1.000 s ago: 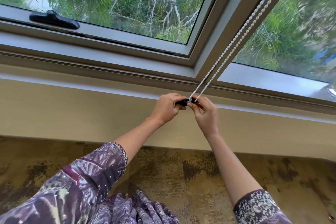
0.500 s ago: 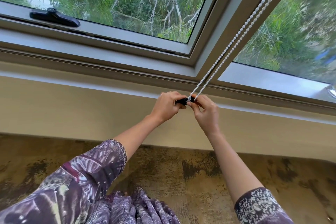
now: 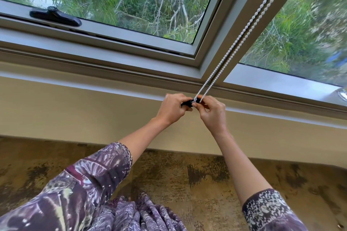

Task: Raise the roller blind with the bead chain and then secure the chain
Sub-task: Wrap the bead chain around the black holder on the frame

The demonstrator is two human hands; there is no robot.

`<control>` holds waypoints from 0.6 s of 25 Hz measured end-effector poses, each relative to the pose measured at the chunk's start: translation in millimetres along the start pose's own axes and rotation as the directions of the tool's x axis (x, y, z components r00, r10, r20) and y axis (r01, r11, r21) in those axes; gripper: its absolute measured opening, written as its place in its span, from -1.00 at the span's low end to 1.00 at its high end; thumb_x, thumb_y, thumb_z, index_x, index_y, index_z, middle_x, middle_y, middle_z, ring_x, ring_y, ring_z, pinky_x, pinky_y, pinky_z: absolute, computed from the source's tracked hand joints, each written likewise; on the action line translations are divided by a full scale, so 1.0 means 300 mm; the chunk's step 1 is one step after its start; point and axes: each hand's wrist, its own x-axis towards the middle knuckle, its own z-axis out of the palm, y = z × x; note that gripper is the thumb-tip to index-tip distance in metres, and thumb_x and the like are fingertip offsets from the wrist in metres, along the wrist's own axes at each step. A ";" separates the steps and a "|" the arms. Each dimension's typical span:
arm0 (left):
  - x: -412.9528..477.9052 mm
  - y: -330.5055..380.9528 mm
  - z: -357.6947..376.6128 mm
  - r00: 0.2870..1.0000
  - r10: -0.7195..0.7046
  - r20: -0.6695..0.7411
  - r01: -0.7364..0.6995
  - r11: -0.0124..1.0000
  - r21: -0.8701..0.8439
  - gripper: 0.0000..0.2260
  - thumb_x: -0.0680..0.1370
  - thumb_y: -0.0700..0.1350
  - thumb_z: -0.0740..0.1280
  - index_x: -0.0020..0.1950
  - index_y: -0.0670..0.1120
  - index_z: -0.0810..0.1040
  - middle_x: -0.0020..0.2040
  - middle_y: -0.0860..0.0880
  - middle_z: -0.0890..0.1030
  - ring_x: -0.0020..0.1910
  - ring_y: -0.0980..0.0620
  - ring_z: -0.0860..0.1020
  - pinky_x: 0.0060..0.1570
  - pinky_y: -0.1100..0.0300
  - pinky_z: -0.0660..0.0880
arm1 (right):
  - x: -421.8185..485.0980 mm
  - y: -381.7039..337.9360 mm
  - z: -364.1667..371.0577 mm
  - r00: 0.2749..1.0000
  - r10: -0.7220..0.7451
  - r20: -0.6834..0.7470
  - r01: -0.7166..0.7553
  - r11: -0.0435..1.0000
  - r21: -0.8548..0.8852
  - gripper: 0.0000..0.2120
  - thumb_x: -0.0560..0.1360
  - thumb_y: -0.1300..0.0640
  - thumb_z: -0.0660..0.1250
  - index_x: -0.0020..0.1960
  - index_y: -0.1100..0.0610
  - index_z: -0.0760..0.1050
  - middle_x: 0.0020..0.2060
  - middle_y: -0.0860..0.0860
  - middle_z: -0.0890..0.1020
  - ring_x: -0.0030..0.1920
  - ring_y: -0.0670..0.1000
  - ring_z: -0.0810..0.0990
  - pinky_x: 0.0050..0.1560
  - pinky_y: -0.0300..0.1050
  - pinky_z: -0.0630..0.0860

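A white bead chain (image 3: 242,33) runs as two taut strands from the upper right down the grey window mullion to my hands at the sill. My left hand (image 3: 171,108) is closed around a small black chain clip (image 3: 187,103). My right hand (image 3: 213,111) pinches the lower end of the chain right at that clip. The two hands touch each other. Most of the clip is hidden by my fingers. The roller blind itself is out of view.
The grey window frame (image 3: 131,73) spans the view above a cream wall ledge (image 3: 75,103). A black window latch (image 3: 56,16) sits at upper left. Below lies a mottled brown floor (image 3: 187,178). Trees show through the glass.
My hands stay together at the clip with only tiny finger shifts. The view has drifted slightly upward.
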 end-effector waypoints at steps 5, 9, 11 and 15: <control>-0.001 -0.005 0.003 1.000 0.007 -0.010 -0.007 1.000 0.031 -0.81 0.42 -0.16 0.45 0.01 0.00 0.70 -0.13 0.02 0.72 -0.07 -0.01 0.64 0.12 -0.02 0.42 | -0.003 0.007 -0.009 0.998 -0.033 0.050 0.033 0.999 -0.008 -0.89 0.43 0.21 0.44 -0.04 0.18 0.62 -0.21 0.03 0.65 -0.22 0.01 0.59 -0.17 -0.03 0.55; 0.004 0.003 0.006 1.000 0.010 0.009 -0.011 0.998 0.058 -0.79 0.42 -0.15 0.46 0.04 0.02 0.69 -0.09 0.02 0.71 -0.06 -0.01 0.63 0.09 -0.02 0.41 | 0.002 0.012 -0.015 0.998 -0.037 0.056 0.037 0.999 -0.014 -0.87 0.43 0.23 0.43 -0.02 0.19 0.63 -0.20 0.03 0.65 -0.23 0.00 0.58 -0.18 -0.02 0.57; 0.006 0.006 0.008 1.000 0.019 -0.007 -0.018 0.997 0.073 -0.80 0.41 -0.13 0.46 0.01 0.02 0.69 -0.12 0.03 0.71 -0.08 0.00 0.63 0.08 -0.04 0.42 | 0.004 0.010 -0.015 0.999 -0.030 0.033 0.031 0.999 -0.028 -0.88 0.42 0.22 0.45 -0.04 0.17 0.63 -0.22 0.03 0.66 -0.25 0.01 0.60 -0.20 -0.02 0.57; 0.005 0.011 0.013 0.999 0.015 -0.028 -0.012 0.995 0.098 -0.82 0.40 -0.11 0.46 -0.02 0.03 0.69 -0.16 0.04 0.71 -0.11 0.01 0.63 0.07 -0.02 0.41 | 0.010 0.009 -0.016 0.999 -0.004 0.032 0.006 0.998 -0.056 -0.88 0.41 0.16 0.46 -0.06 0.14 0.64 -0.25 0.03 0.67 -0.28 0.03 0.60 -0.26 -0.05 0.55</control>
